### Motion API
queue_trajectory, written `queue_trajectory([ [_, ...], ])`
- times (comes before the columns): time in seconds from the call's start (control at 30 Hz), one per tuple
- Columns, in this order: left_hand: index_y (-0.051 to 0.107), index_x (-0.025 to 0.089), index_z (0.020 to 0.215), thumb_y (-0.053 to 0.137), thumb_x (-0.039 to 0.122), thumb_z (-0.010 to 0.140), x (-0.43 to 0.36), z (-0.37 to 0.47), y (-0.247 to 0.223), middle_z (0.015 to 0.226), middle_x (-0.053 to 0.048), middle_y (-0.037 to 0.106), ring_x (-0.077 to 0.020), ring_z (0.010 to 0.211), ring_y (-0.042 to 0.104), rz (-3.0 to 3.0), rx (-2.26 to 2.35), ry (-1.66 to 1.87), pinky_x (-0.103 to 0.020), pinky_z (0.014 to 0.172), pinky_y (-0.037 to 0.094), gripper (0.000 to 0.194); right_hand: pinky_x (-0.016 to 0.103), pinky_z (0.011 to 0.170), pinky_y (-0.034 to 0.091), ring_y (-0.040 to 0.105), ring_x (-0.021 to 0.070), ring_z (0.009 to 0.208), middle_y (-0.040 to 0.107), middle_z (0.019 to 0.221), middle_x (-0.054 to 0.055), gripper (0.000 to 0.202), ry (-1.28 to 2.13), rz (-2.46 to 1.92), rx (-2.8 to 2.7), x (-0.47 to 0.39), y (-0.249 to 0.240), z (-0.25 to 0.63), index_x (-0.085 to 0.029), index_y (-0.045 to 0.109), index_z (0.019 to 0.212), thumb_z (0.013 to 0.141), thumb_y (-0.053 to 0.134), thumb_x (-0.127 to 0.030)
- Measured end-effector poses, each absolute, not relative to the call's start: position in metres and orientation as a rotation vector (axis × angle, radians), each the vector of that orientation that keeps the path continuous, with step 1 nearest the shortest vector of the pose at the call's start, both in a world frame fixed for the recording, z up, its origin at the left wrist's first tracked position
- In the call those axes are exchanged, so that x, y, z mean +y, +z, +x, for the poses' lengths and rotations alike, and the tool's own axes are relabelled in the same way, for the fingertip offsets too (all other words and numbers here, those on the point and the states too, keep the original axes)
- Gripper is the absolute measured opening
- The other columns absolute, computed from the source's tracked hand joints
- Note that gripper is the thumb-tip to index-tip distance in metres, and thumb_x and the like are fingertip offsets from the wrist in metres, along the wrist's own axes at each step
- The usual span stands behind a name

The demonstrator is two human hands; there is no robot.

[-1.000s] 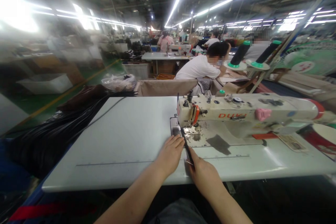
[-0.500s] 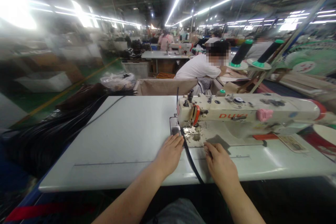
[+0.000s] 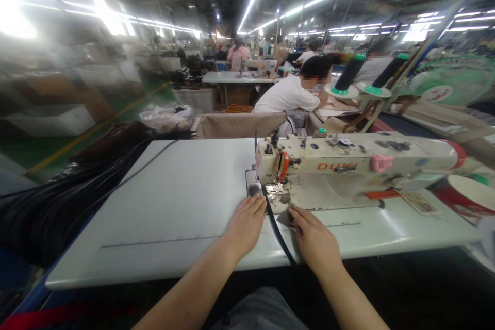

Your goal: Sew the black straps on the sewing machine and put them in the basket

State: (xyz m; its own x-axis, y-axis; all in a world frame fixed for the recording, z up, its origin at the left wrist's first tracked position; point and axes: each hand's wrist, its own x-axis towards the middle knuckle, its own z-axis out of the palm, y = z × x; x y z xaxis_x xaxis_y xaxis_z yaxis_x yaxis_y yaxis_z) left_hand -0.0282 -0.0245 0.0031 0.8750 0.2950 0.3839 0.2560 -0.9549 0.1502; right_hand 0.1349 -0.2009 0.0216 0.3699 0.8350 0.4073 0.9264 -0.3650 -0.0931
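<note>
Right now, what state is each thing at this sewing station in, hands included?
Left hand: flat on the table, fingertips beside the black strap.
Right hand: palm down, fingers on the machine bed.
Black strap: lying between the hands, running to the presser foot.
Sewing machine: upright; whether it is running cannot be told.
Thread cones: upright on their stand.
Table: white top, strap pile at its left edge.

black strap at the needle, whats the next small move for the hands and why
Probably ease the black strap forward under the presser foot. Its far end already sits at the foot of the sewing machine; the left hand lies flat beside it and the right hand rests on the other side, ready to guide.
</note>
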Motion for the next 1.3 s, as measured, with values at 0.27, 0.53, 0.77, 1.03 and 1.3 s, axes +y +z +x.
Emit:
queue_trajectory([
  [0.27,0.054,0.013,0.145,0.039,0.019,0.106,-0.022,-0.026,-0.003,0.154,-0.011,0.054,-0.0254,0.146,0.047,2.944,0.418,0.636,-0.048,0.122,0.04,0.043,0.038,0.112,0.051,0.06,0.023,0.131,0.069,0.139,0.009,0.053,-0.344,-2.084,-1.8,-0.157,0.024,0.124,-0.018,0.066,0.139,0.09,0.053,-0.002],
  [0.53,0.052,0.012,0.146,0.04,0.021,0.106,-0.022,-0.026,-0.002,0.152,-0.013,0.055,-0.0263,0.147,0.047,2.952,0.401,0.674,-0.049,0.121,0.042,0.043,0.034,0.1,0.055,0.061,0.0251,0.12,0.069,0.131,0.012,0.044,-0.314,-2.375,-1.615,-0.148,0.033,0.119,-0.016,0.066,0.136,0.096,0.049,-0.007],
  [0.77,0.05,0.013,0.149,0.04,0.022,0.106,-0.022,-0.027,-0.002,0.155,-0.013,0.052,-0.0254,0.149,0.043,2.955,0.402,0.643,-0.049,0.124,0.039,0.044,0.032,0.094,0.053,0.06,0.0263,0.118,0.069,0.129,0.014,0.044,-0.345,-2.643,-1.438,-0.169,0.037,0.115,-0.015,0.067,0.133,0.095,0.046,-0.006],
  [1.03,0.051,0.014,0.149,0.036,0.023,0.107,-0.024,-0.027,0.001,0.153,-0.013,0.054,-0.0263,0.149,0.044,2.956,0.407,0.679,-0.052,0.123,0.039,0.045,0.036,0.104,0.05,0.062,0.0272,0.122,0.067,0.136,0.016,0.046,-0.442,-2.644,-1.317,-0.171,0.029,0.182,-0.008,0.065,0.134,0.092,0.047,-0.006],
  [1.3,0.055,0.013,0.145,0.036,0.026,0.108,-0.027,-0.027,0.007,0.153,-0.011,0.054,-0.0264,0.147,0.046,2.961,0.427,0.658,-0.049,0.123,0.04,0.044,0.037,0.094,0.054,0.064,0.0261,0.105,0.069,0.114,0.012,0.037,-0.668,-2.307,-1.235,-0.188,0.025,0.163,-0.017,0.067,0.125,0.092,0.051,-0.015],
])
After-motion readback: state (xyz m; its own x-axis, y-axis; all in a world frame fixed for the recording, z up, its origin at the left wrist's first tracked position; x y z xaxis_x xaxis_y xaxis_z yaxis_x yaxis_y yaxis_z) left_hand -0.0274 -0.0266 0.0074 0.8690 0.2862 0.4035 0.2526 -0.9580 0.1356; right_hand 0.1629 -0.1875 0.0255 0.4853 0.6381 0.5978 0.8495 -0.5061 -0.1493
